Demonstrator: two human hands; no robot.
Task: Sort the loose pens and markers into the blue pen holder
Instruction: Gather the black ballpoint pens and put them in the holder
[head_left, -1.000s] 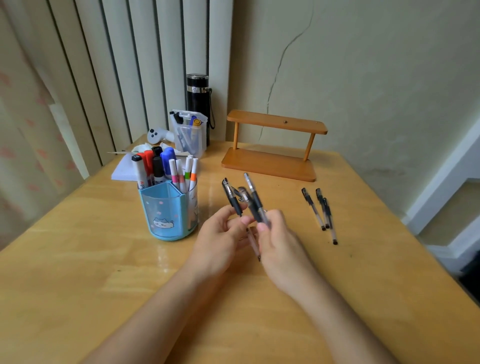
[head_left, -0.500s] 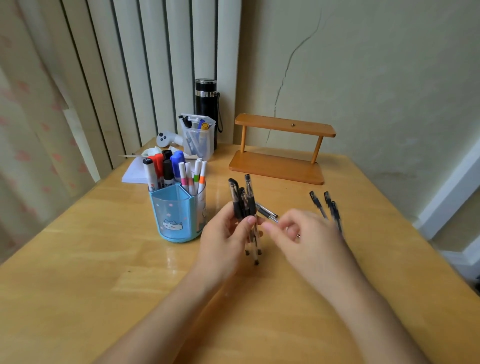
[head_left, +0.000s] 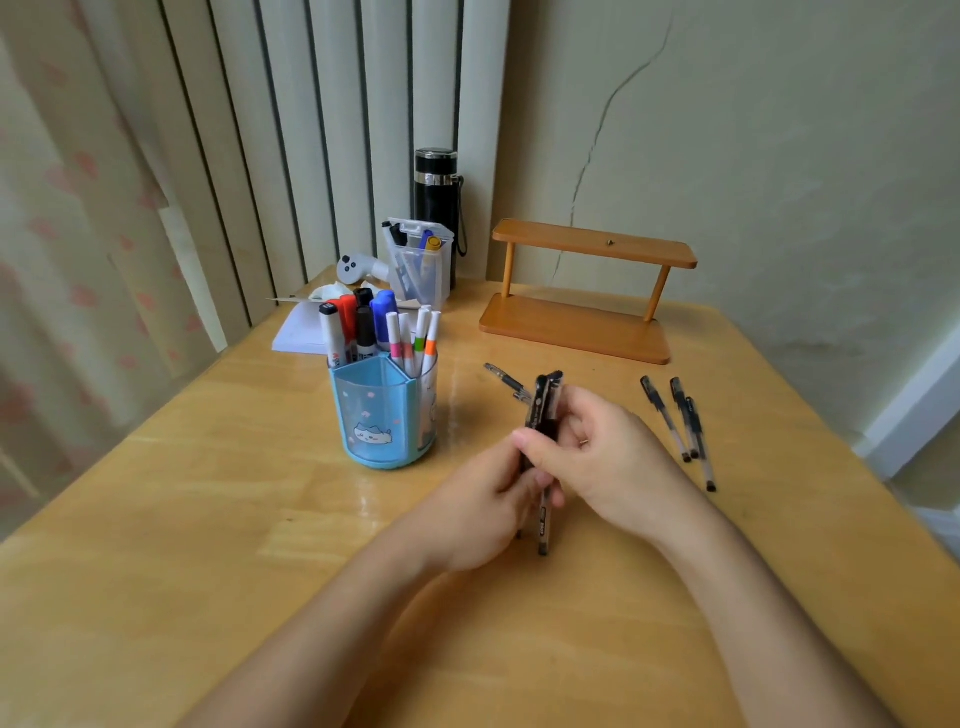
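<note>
A blue pen holder stands on the wooden table, with thick markers and thin white pens upright in its back compartments. To its right, my left hand and my right hand both grip an upright bundle of black pens, tips down near the table. One black pen lies just behind the bundle. Three more black pens lie loose further right.
A wooden two-tier stand sits at the back right by the wall. A clear box of pens, a black flask, a white controller and a white notepad crowd the back left corner.
My right hand has come back in and closed on the bundle that my left hand holds. The pens now stand together, upright. The view has shifted slightly.
</note>
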